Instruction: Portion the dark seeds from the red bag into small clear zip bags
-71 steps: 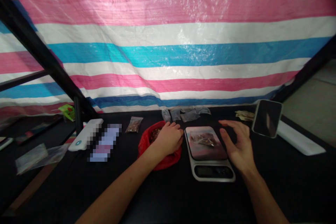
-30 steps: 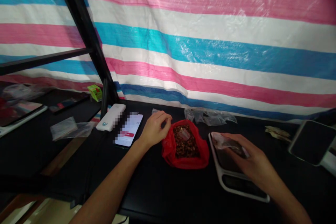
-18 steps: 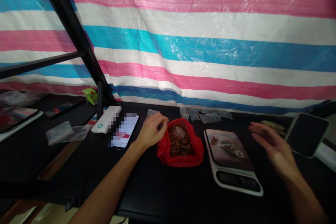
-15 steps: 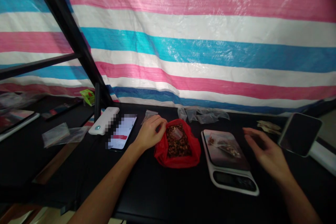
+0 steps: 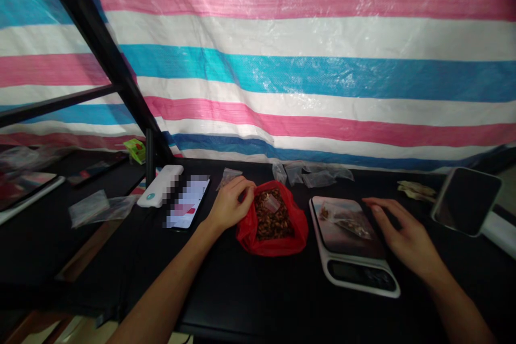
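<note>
A red plastic bag [image 5: 299,226], its mouth spread wide, holds many small brown pieces [image 5: 274,221] that could be seeds or dried bits. On top of them lies a small clear plastic piece [image 5: 272,203]. My left hand [image 5: 233,201] is at the bag's left rim, thumb and fingertips closed on its edge. To the right is a white kitchen scale [image 5: 334,275]; a clear zip bag [image 5: 349,223] with a little brown content lies on its dark plate. My right hand [image 5: 403,231] hovers at the scale's right edge, fingers stretched, holding nothing.
Several clear bags [image 5: 318,176] lie along the back of the black table. Left are a phone [image 5: 187,201], a white power bank [image 5: 161,185] and a small clear bag [image 5: 230,174]. A dark-screened device [image 5: 467,201] stands at right beside a crumpled tan piece [image 5: 416,191].
My right hand has moved left, closer to the scale's plate, with its fingers straighter. My left hand stays at the red bag's rim. The view has shifted slightly.
</note>
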Demonstrator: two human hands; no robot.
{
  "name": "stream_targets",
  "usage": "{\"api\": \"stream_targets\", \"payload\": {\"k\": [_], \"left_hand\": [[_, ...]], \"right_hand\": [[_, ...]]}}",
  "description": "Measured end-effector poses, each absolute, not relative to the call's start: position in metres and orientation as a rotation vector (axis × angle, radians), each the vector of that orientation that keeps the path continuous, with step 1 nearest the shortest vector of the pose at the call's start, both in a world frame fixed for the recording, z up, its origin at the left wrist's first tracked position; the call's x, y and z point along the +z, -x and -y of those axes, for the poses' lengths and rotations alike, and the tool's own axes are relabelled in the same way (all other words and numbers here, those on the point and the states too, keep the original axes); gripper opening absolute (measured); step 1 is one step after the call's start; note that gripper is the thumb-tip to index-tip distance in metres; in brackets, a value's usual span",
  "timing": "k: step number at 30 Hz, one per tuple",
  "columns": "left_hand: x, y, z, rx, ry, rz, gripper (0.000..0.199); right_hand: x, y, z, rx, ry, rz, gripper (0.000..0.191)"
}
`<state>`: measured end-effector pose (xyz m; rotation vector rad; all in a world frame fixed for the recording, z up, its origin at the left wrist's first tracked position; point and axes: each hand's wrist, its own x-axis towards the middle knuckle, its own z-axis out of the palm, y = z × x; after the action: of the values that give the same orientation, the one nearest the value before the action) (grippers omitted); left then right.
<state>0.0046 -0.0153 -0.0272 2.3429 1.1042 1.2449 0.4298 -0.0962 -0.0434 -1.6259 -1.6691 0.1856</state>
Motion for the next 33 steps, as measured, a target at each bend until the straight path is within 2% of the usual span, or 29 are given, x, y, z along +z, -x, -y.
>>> {"api": "stream_targets", "payload": {"k": [6, 11, 14, 18, 22, 27, 33], "left_hand": [[-0.026, -0.006, 0.016, 1.281, -2.336, -1.087, 0.016], [-0.021, -0.005, 0.020, 1.276, -2.336, -1.039, 0.016], [-0.015, -0.006, 0.027, 1.237, -2.335, -0.967, 0.015], [-0.007, -0.014, 0.038, 1.170, -2.319, -0.878, 0.018], [-0.008, -0.027, 0.048, 1.088, -2.303, -0.835, 0.022], [-0.022, -0.037, 0.048, 1.177, -2.086, -0.947, 0.045], [-0.030, -0.036, 0.040, 1.302, -1.847, -1.001, 0.034]], "right_hand": [[-0.031, -0.417, 0.103, 0.210, 1.582, 1.722, 0.036], [-0.026, -0.391, 0.102, 0.156, 1.549, 1.988, 0.049], [-0.025, -0.374, 0.094, 0.147, 1.524, 2.051, 0.047], [-0.007, -0.344, 0.082, 0.299, 1.485, 1.985, 0.046], [0.018, -0.295, 0.070, 0.384, 1.273, 1.883, 0.035], [0.023, -0.232, 0.057, 0.457, 1.115, 1.761, 0.013], [0.006, -0.215, 0.063, 0.701, 1.114, 1.714, 0.038]]}}
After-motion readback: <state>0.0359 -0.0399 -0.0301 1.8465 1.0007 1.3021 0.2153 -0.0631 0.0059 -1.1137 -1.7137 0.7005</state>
